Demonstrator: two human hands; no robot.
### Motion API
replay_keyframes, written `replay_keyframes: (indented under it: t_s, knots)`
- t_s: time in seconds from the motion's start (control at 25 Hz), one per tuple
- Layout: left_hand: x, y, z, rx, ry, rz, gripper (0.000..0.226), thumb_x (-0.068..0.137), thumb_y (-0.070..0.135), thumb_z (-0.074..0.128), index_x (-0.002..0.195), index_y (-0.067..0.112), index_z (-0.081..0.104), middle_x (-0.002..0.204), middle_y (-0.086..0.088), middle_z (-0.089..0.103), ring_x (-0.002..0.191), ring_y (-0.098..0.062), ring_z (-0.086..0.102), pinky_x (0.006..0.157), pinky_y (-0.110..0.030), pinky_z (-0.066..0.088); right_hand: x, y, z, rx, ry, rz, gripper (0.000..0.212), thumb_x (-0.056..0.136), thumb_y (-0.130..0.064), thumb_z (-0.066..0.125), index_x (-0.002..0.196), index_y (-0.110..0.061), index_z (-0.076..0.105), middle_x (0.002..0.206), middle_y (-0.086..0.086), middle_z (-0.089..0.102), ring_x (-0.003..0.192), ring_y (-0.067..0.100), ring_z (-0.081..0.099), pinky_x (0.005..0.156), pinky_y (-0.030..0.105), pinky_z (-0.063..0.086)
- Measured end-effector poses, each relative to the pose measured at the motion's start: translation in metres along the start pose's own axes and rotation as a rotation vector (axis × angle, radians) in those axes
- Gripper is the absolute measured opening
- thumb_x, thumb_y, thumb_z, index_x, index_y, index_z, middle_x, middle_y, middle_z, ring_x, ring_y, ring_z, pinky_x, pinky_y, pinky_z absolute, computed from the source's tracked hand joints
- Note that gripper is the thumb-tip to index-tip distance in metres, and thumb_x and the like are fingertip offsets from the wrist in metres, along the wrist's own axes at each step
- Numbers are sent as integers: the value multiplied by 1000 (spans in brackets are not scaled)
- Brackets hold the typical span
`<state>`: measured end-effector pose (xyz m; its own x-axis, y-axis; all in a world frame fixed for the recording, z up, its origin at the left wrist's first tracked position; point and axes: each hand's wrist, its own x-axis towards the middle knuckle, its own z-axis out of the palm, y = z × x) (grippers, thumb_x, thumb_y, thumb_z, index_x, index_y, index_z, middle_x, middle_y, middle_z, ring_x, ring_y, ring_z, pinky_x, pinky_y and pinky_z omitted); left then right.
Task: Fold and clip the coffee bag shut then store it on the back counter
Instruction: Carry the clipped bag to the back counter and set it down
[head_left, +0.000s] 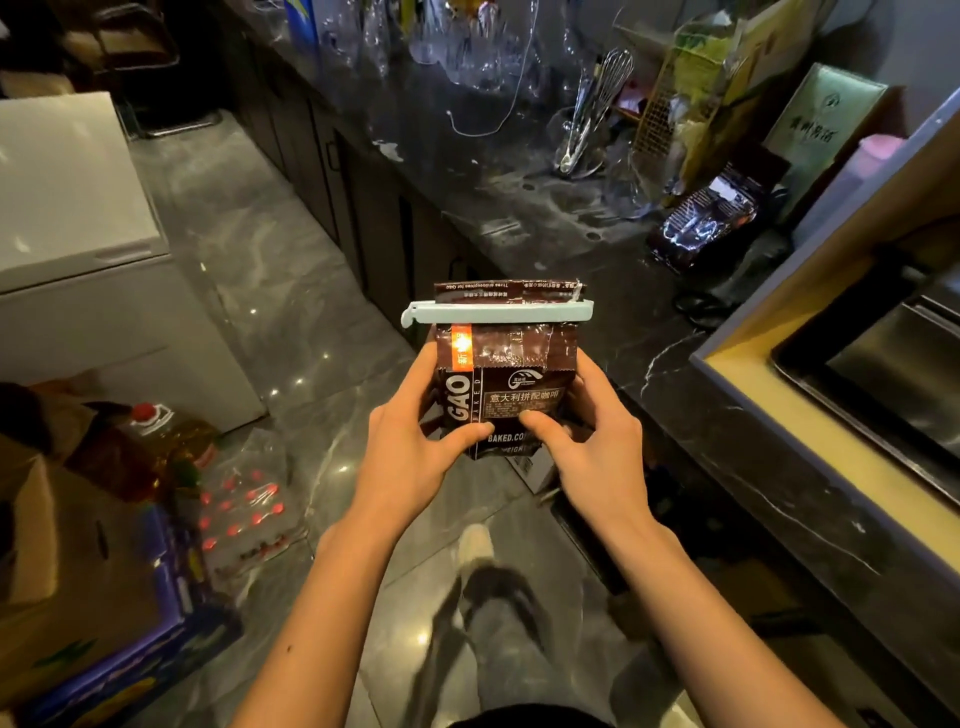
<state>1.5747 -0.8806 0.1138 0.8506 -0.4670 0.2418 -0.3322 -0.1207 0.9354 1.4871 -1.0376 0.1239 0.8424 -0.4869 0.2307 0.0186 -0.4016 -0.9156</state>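
Dark veined marble runs up the right of the frame as the back counter, cluttered with glassware, and mid-frame the coffee bag is up in the air. Left hand and right hand close round its lower body, thumbs on the glossy label. That crinkly brown foil looks soft, slick and light, so low on the sides seems the safe hold, with the stiff pale-blue clip clamped across the folded top.

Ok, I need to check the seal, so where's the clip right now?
In the head view, the pale blue clip sits across the folded top of the coffee bag, centre frame, held between the left hand and the right hand.
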Motion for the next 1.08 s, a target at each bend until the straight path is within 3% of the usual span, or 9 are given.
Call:
replay_keyframes:
  t_s: [0.16,0.36,0.6,0.68,0.76,0.88,1.08]
  knots:
    - [98,-24,19,-9,-43,15,87,75,11,83,147,26,38,124,16,65,113,8,60,96,-12,46,88,30,2,31,67,46,68,82,-9,74,139,-34,47,121,-22,64,111,-11,59,87,10,49]
    - [229,-45,54,6,-171,33,92,75,14,83,148,37,31,120,33,58,116,14,55,102,-16,44,199,66,-11,84,176,135,69,82,-8,74,137,-41,48,116,-25,65,111,-6,61,94,29,54]
    - [343,-61,113,-38,-390,62,92,74,11,83,148,31,34,123,26,60,115,5,60,101,-33,51,276,102,-43,46,394,224,75,81,-9,76,124,-62,44,114,-30,63,114,-2,61,97,41,54]
    - [375,-69,137,-68,-471,51,94,73,10,83,149,32,32,122,26,60,116,5,60,103,-35,50,296,117,-54,8,466,247,75,81,-9,76,123,-61,42,109,-34,64,110,-5,62,95,35,55]
    - [410,-81,163,-105,-562,21,94,74,8,83,148,36,32,125,21,62,119,0,60,104,-39,49,318,129,-64,-29,540,273,76,81,-7,76,124,-59,42,105,-42,62,108,-13,60,91,21,54]
    - [464,-99,195,-163,-676,8,97,72,4,82,148,37,32,130,10,64,121,-8,61,102,-44,50,355,143,-69,-76,647,287,72,81,-4,75,132,-42,43,107,-43,58,106,-25,54,86,1,43]
    - [551,-115,237,-181,-898,65,100,71,8,83,149,41,28,137,8,58,129,-11,54,106,-49,46,413,155,-70,-100,824,356,66,82,-4,75,136,-30,47,104,-44,61,108,-24,53,86,-2,39]
